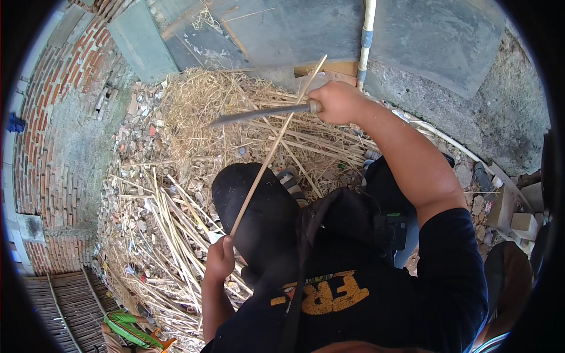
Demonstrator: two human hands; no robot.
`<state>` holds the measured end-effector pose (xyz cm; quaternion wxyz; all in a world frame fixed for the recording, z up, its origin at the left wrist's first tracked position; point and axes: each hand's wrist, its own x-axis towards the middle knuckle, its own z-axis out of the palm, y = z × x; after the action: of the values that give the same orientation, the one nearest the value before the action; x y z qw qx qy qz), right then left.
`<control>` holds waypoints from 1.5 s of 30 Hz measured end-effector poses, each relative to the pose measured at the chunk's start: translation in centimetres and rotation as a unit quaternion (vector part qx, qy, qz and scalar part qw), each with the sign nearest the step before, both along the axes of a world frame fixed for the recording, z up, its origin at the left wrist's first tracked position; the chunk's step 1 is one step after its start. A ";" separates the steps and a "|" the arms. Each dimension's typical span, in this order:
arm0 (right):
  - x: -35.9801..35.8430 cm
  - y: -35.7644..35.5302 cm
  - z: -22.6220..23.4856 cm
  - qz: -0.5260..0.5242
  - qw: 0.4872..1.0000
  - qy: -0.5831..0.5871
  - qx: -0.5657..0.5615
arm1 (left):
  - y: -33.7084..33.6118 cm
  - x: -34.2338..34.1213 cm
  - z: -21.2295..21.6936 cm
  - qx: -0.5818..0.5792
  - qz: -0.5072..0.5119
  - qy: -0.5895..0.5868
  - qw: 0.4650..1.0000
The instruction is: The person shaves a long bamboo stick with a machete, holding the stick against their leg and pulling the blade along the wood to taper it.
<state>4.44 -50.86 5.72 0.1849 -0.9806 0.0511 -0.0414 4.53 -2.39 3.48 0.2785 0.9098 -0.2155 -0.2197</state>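
The left hand (220,259) is closed round the near end of a pale stick (269,162), which slants over the black-clad knee (250,197) toward the far side, its far tip unsupported. The right hand (337,102), farther off and to the right, is clenched on the handle of a long knife (256,115), the blade pointing left and crossing the stick close to the handle. The near-end grip presumably steadies the stick while keeping those fingers well apart from the blade; the fist on the handle appears set for firm control. A heap of straw-like strips (197,109) lies on the far ground, near the blade. More pale sticks (173,220) lie to the left, seemingly placed within the left hand's reach. Not established: whether the blade touches the stick or merely overlaps it in view, and which way its edge faces. The left fingertips are partly concealed, as is the stick's end inside the grip. The knee and dark shirt (359,317) obscure the ground beneath. At the near left, a person in green (130,329) is cut off, their hands not identifiable.
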 end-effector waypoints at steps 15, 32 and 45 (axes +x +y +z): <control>0.2 0.0 -0.2 0.023 0.999 0.006 0.022 | 0.1 -0.2 0.3 -0.029 0.033 0.047 0.998; -0.3 -2.3 -1.2 -0.081 0.994 -0.060 0.050 | 0.7 -0.4 0.0 -0.044 0.073 0.138 0.987; -1.0 2.4 1.9 0.032 0.998 0.059 -0.021 | -2.0 -2.0 2.0 -0.008 0.054 0.053 0.997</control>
<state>3.46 -48.49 7.66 0.1626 -0.9860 0.0294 0.0213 2.50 -4.36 5.47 0.3080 0.9050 -0.1523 -0.2507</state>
